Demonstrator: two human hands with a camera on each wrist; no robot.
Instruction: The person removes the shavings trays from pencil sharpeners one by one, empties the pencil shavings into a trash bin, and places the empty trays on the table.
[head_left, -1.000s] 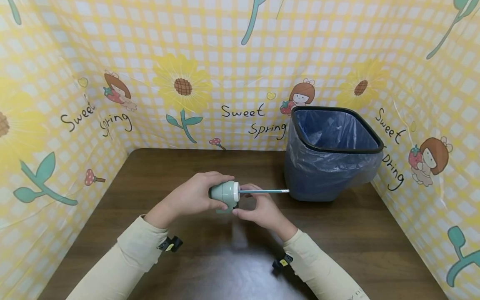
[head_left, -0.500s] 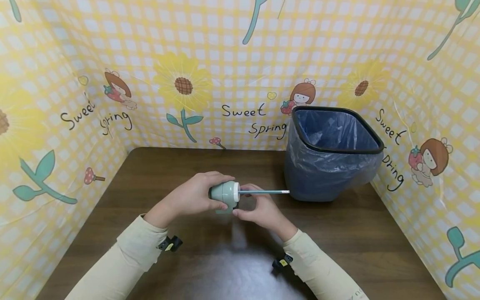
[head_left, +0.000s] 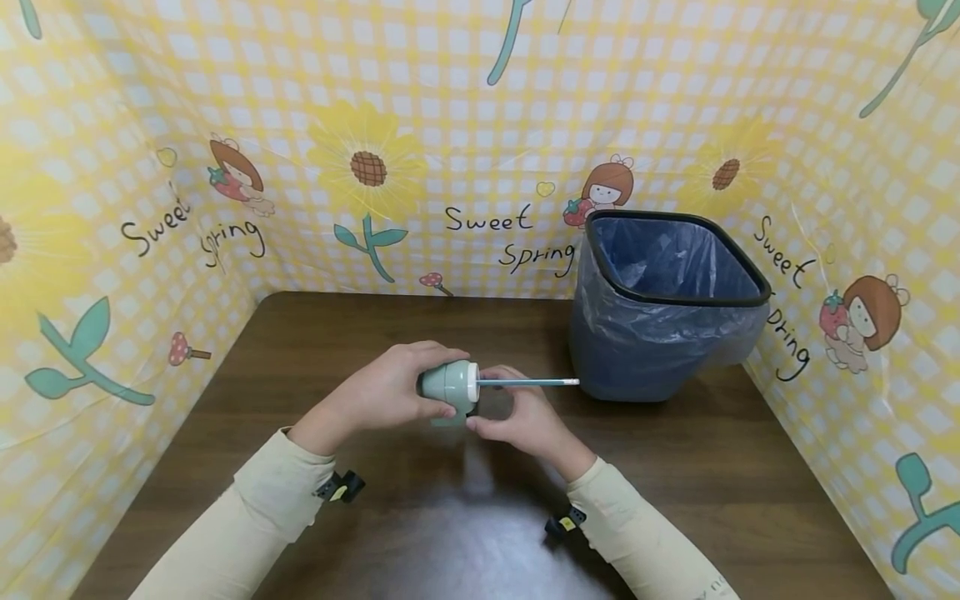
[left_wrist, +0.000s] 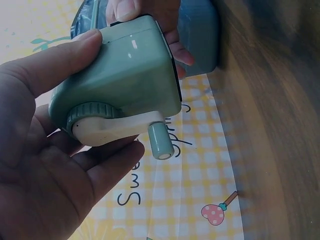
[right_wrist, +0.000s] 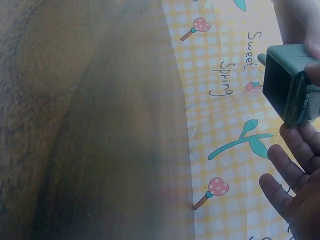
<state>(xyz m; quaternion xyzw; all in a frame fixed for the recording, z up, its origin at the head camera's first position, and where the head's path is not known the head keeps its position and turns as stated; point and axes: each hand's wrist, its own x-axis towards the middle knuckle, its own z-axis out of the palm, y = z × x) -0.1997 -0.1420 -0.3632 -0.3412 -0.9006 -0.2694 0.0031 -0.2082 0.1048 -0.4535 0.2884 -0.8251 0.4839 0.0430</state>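
A pale green crank pencil sharpener (head_left: 452, 385) is held sideways above the table, around the middle of the head view. My left hand (head_left: 378, 386) grips its body from the left, thumb on one side and fingers on the other. A blue pencil (head_left: 528, 382) with a white end sticks out of its white front, pointing right. From the right, my right hand (head_left: 531, 422) holds the sharpener's front end between thumb and fingers; the exact contact is partly hidden. The left wrist view shows the white crank arm (left_wrist: 117, 129) and its green knob (left_wrist: 161, 141), which no finger touches.
A blue trash bin (head_left: 626, 362) with a black rim and clear liner stands at the back right of the brown wooden table (head_left: 330, 321). Yellow checked cloth (head_left: 465, 150) with printed flowers surrounds the table on the back and both sides.
Both hands keep the same hold on the sharpener, and the pencil stays in it. Only a slight shift of the head view shows.
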